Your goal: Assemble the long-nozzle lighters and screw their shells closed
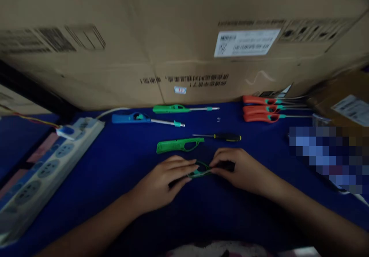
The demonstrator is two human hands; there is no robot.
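Observation:
My left hand (pixel 173 176) is closed on a green half of a long-necked lighter's casing (pixel 198 173), with a teal part showing by its loop. At the other end of the same casing, my right hand (pixel 233 166) pinches with thumb and fingers; what lies between those fingertips is too small to make out. Just beyond my hands lies a second green casing half (pixel 173 145), separate from the first. A screwdriver (pixel 227 137) with a black and yellow handle rests farther back, its shaft pointing left. Behind it are tiny pieces, perhaps screws (pixel 218 119).
A blue lighter (pixel 127 118) and a whole green lighter (pixel 170 109) lie at the back. Several red lighters (pixel 259 109) are lined up at back right. On the left is a power strip (pixel 49 168). A large cardboard box (pixel 184 45) walls off the back.

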